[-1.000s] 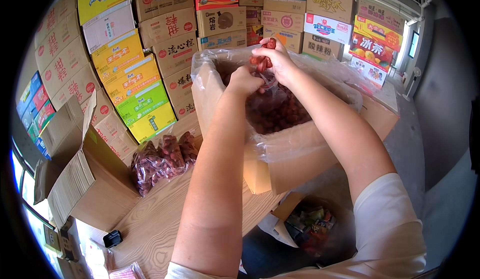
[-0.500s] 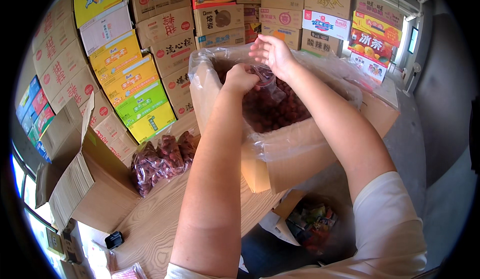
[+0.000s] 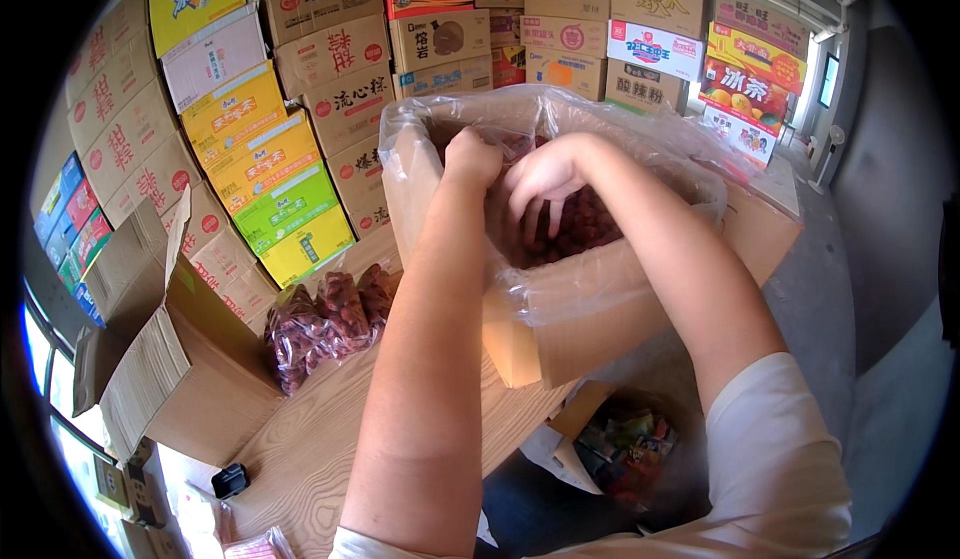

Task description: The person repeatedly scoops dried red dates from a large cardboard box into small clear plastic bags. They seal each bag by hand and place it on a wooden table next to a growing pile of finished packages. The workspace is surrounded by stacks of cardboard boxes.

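The surface [image 3: 310, 439] is light brown wood with a wavy grain. A large box [image 3: 620, 309] stands at its far right. Clear bags [image 3: 325, 324] of dark red fruit lie left of it, close together. Farther left stands an open carton [image 3: 215, 384], flaps up. Near the carton's near corner lies a small black thing [image 3: 230, 481].

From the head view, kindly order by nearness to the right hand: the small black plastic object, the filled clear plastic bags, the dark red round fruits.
From the right hand:
1. Dark red round fruits: beside its fingers, inside the brown cardboard carton.
2. Filled clear plastic bags: left of that carton, on the wooden table.
3. Small black plastic object: far lower left.
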